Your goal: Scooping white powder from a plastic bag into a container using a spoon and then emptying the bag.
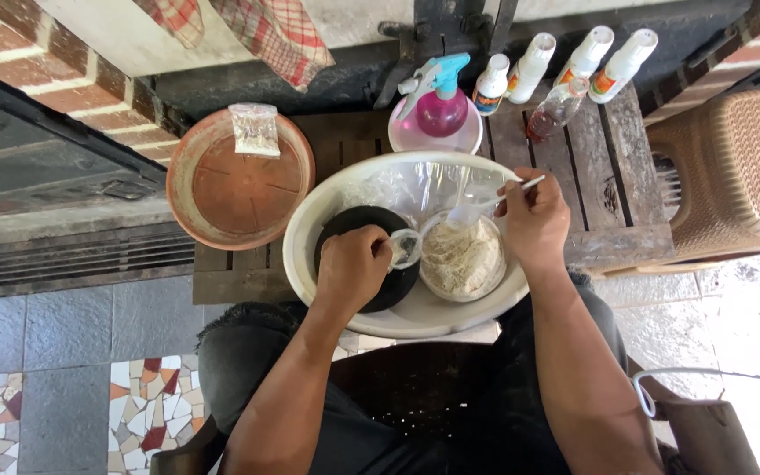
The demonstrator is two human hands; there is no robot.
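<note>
Both forearms reach from the dark-clothed lap to the white basin [310, 230] on the wooden pallet [604, 167]. Inside the basin, the left hand [352, 266] grips a small clear cup [405, 247] over a black pot [351, 225]. Right of it in the basin, the right hand [536, 217] pinches a white spoon [496, 201] above a bowl of pale powder [462, 259]; the spoon's scoop seems empty. Behind the basin stand a pink spray bottle [441, 104] and white bottles [531, 66]; left of it sits a terracotta saucer [237, 186].
</note>
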